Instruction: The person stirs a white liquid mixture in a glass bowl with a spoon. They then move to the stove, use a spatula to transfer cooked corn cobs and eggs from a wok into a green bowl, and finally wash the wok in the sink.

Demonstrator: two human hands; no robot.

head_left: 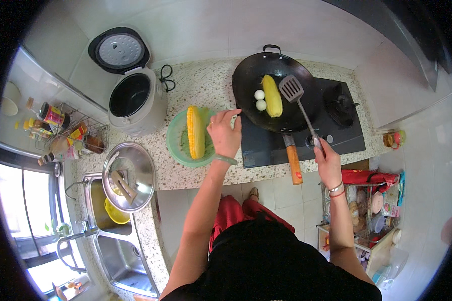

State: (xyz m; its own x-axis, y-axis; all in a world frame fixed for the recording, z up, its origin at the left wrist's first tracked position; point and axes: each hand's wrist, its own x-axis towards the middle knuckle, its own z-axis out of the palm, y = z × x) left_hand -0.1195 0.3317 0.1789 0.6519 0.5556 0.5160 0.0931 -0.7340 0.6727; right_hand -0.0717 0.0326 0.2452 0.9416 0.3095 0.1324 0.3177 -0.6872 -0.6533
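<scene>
My right hand (328,161) is closed round the handle of a slotted spatula (291,89), whose head hangs over the right half of a black wok (246,67). In the wok lie a yellow corn cob (271,96) and, touching or close to its left side, two white eggs (259,94). My left hand (225,134) is between the wok and a green plate (175,143). Its thumb and forefinger are drawn together by the wok's left rim; whatever they pinch, if anything, is too small to make out. Another corn cob (195,131) rests lengthwise on the plate.
The wok, its wooden handle (294,163) pointing toward me, stands on a black stove (266,156). A rice cooker (140,113) with raised lid is at the left. Nearby are a steel lid (145,173), a double sink (123,261) and a bottle rack (93,135).
</scene>
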